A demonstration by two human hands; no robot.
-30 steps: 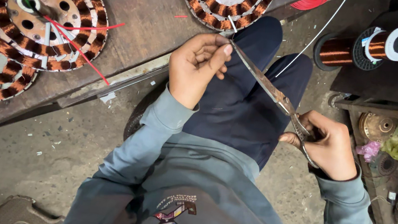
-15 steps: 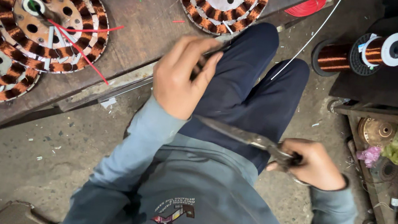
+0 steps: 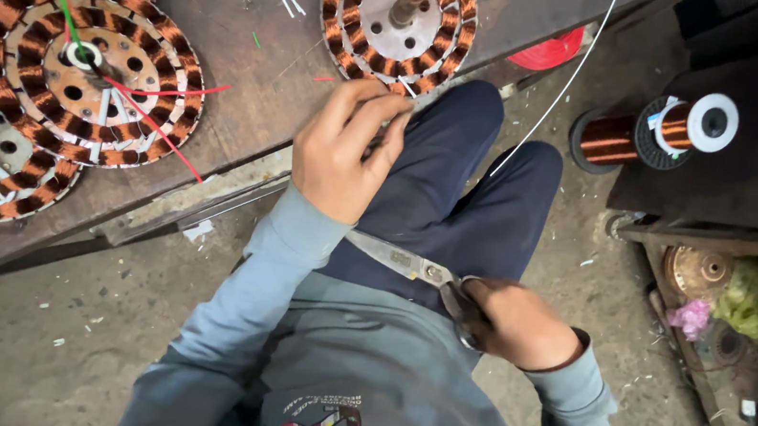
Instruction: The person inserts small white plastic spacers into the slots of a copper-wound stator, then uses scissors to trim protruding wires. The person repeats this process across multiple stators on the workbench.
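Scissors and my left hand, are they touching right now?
Cannot tell: in the head view the scissors blades run under the left hand's wrist sleeve, hiding any gap.

Grey-blue long-sleeve sweatshirt, ribbed cuffs at both wrists, and a colourful printed graphic on the chest in red, yellow and blue. There's a dark reddish inner cuff peeking out by the right hand (image 3: pixel 519 325). Left hand (image 3: pixel 343 151) is bare, no gloves. Dark navy trousers.

1 label shows: a white sticker with small coloured marks on the copper wire spool (image 3: pixel 651 133), at its pale end.
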